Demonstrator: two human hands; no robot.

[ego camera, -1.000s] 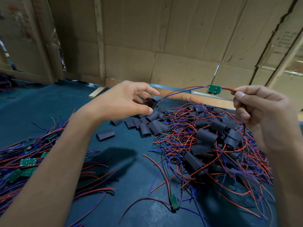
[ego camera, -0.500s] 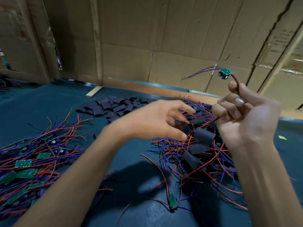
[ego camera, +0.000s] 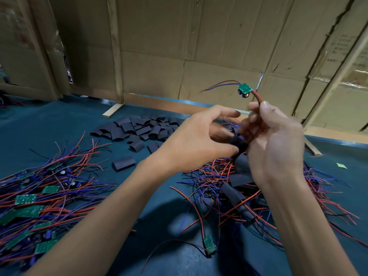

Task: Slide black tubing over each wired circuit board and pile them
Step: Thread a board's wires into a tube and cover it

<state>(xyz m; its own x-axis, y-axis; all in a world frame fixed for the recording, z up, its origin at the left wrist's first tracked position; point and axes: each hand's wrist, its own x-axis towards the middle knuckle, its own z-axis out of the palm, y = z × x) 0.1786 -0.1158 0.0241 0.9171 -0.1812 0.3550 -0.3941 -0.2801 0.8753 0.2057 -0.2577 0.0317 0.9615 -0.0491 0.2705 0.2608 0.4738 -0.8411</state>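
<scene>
- Right hand [ego camera: 274,144], fingers curled, pinching red-black leads of one circuit board [ego camera: 245,90] held aloft
- Left hand [ego camera: 199,142], thumb and fingers pinching one black tube [ego camera: 238,143] at those leads
- Loose tubes [ego camera: 139,128] beyond, too many to count

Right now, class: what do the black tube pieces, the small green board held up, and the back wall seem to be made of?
Black tube pieces: probably soft matte plastic or rubber sleeving; they lie flattened and curled.
Green board: rigid circuit-board laminate with a slightly glossy green coat; red and blue insulated wires run from it, the red ones into the right hand.
Back wall: corrugated cardboard, dull brown, creased and torn.
</scene>
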